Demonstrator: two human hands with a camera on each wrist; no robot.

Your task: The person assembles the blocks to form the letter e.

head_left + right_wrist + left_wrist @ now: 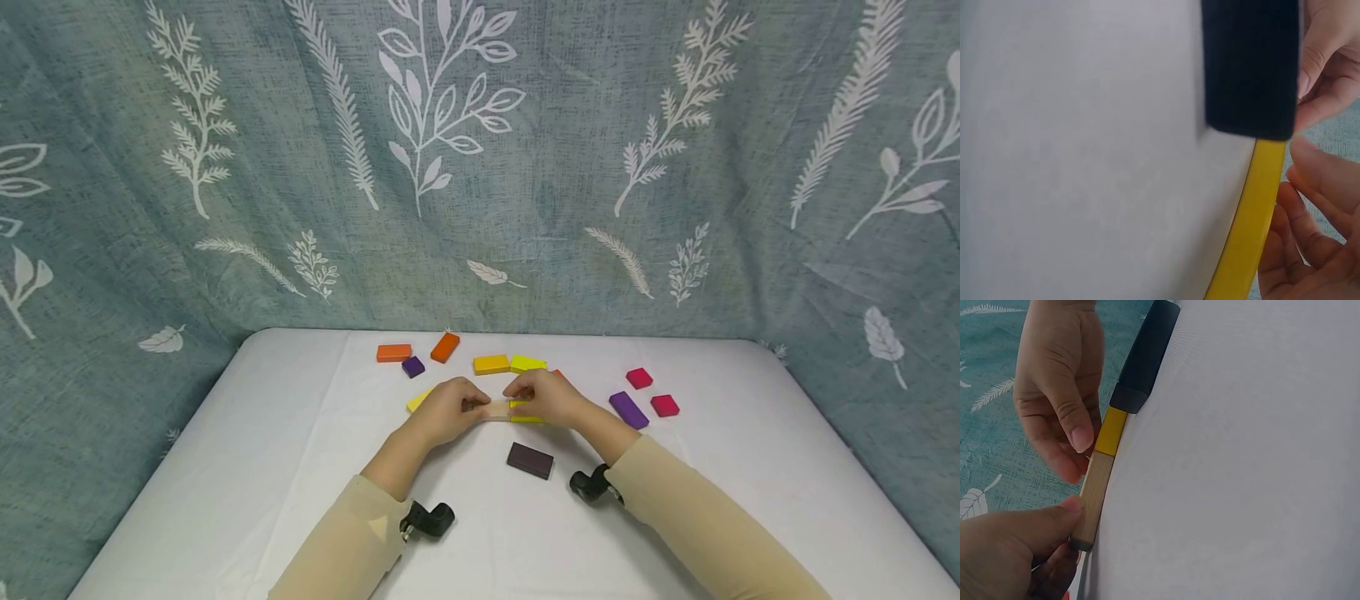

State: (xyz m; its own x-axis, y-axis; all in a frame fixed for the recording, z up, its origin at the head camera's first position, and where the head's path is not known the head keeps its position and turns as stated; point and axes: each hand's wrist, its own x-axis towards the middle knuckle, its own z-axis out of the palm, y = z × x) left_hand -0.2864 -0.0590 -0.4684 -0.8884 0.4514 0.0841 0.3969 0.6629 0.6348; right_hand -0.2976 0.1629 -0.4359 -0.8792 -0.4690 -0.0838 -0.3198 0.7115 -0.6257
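Note:
Thumb and fingers of my left hand [448, 408] pinch the left end of a plain wooden block [497, 410]. That block lies end to end with a yellow block [528, 413], forming a row on the table. My right hand [549, 397] hovers over the yellow block with loosely bent fingers; in the right wrist view a gap shows between this hand [1319, 219] and the yellow block [1250, 219]. In the left wrist view the plain block [1094, 497] touches the yellow one [1111, 431]. Nearer me lies a dark brown block [530, 461].
Behind the hands are orange blocks [393, 353], a small dark purple block [413, 367], and yellow blocks [491, 364]. To the right lie a purple block [628, 410] and red blocks [664, 406]. A patterned curtain [480, 250] hangs behind the white-covered table [315, 467].

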